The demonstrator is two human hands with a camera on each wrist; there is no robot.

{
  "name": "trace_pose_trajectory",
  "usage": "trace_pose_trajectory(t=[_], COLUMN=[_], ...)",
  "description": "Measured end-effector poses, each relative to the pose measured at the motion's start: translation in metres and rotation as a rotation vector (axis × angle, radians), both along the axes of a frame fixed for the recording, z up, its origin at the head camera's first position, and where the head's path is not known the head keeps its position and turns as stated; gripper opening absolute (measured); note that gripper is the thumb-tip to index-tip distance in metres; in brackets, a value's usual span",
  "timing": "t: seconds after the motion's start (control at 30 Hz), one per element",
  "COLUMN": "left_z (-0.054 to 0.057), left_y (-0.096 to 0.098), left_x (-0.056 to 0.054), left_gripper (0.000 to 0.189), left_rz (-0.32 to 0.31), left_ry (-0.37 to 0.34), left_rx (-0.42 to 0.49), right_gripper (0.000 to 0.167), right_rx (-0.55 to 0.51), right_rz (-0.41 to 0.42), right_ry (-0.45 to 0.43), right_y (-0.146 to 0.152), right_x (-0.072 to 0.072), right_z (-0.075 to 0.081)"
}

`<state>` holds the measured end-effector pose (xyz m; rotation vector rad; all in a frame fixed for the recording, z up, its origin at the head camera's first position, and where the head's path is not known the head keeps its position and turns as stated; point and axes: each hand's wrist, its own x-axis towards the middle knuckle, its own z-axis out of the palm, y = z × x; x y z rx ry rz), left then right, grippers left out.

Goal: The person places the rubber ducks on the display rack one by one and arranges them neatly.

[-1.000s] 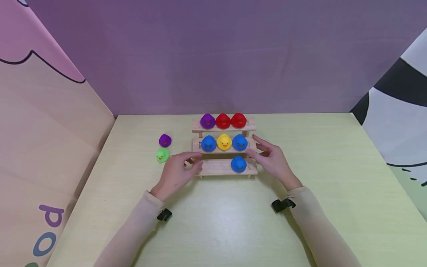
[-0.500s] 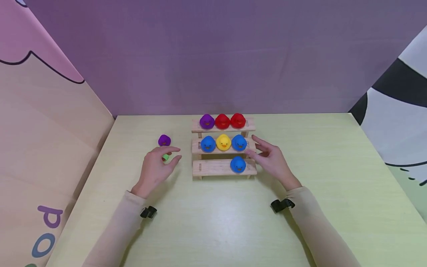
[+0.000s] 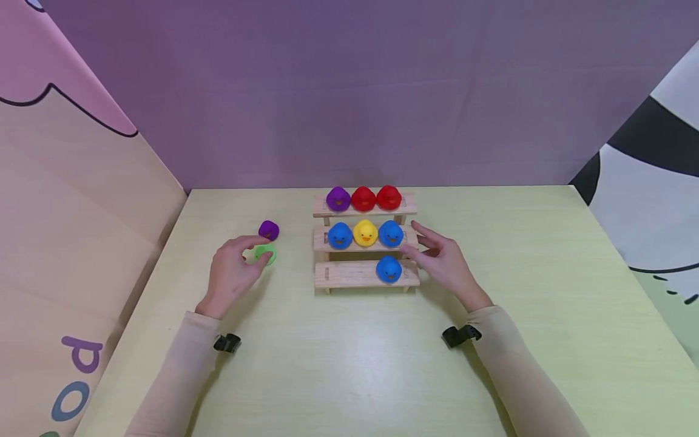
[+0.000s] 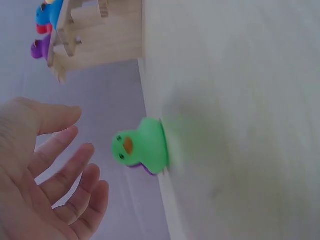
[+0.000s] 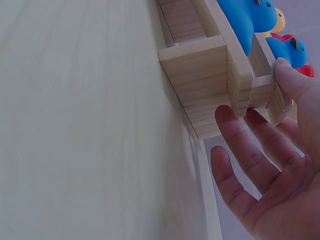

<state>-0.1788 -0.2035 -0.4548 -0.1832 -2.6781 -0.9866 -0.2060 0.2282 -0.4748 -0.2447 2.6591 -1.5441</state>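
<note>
A green rubber duck [image 4: 142, 147] sits on the table, just ahead of my left hand [image 3: 233, 273]. In the left wrist view that hand's fingers are spread and loosely bent, with a gap between them and the duck. Behind the green duck stands a purple rubber duck [image 3: 269, 230]. My right hand [image 3: 445, 264] holds the right end of a three-step wooden stand [image 3: 349, 276], thumb and fingers about its middle step. Its bottom step carries a blue duck [image 3: 389, 269]; a yellow duck [image 3: 365, 233] stands between two blue ones on the middle step.
On the top step stand a purple duck [image 3: 338, 199] and two red ducks, one of them a red duck [image 3: 389, 198] at the right end. A purple wall [image 3: 382, 97] rises behind the table [image 3: 349, 364], with printed panels at both sides.
My left hand has moved left, away from the stand's left end to the green duck. My right hand stays at the stand's right end.
</note>
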Motion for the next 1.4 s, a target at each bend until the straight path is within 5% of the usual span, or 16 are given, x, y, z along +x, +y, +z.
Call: trace_pose_trajectory(t=[0.3,0.8,1.4], left_z=[-0.006,-0.008,-0.008], left_y=[-0.013,-0.016,-0.014], left_x=[-0.003,-0.009,-0.009], left_gripper=[0.035,0.037,0.036], left_rz=[-0.002,-0.042,-0.039], left_ry=[-0.123,-0.218,-0.226], left_rx=[-0.020,-0.066,-0.042], right_gripper=[0.074,0.073,0.072], right_rx=[0.009,0.007,0.025], right_rz=[-0.008,-0.007,-0.008], right_ry=[-0.013,-0.008,-0.006], right_y=[0.001,0.001,0.001], right_x=[0.001,0.001,0.000], right_z=[0.002,0.000,0.000])
